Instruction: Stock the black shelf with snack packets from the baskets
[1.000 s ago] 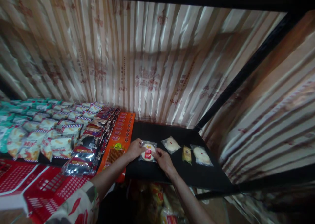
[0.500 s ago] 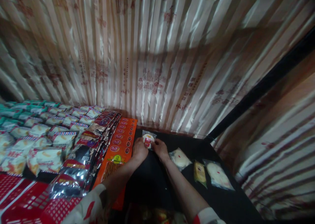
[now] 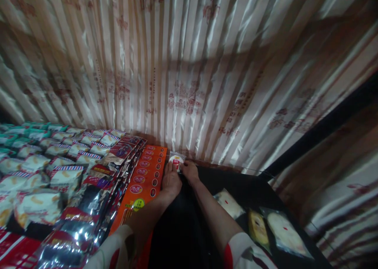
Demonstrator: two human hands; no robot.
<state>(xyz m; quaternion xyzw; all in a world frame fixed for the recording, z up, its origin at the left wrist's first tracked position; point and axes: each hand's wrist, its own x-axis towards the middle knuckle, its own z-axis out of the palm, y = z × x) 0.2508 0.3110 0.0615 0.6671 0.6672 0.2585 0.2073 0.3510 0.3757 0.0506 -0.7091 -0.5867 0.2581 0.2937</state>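
Observation:
A small clear packet (image 3: 176,161) with a round white piece of food inside and a red and yellow label is at the back edge of the black table, by the curtain. My left hand (image 3: 171,183) grips its lower left side, fingers pointing away from me. From the right, my right hand (image 3: 189,171) pinches the packet's right edge with thumb and bent fingers. The packet lies right beside an orange printed packet sheet (image 3: 144,170), which my left forearm partly covers.
Silver and dark red packets (image 3: 79,221) and rows of white snack bags (image 3: 66,178) fill the left, with a red basket (image 3: 14,249) in front. At right lie a white packet (image 3: 228,204), a yellow packet (image 3: 258,226) and a larger white packet (image 3: 286,233). A pleated curtain (image 3: 189,64) hangs behind.
Both hands have moved the small packet farther back and slightly left, close to the curtain and the orange sheet. My view has shifted, so the packets at right appear lower and farther right.

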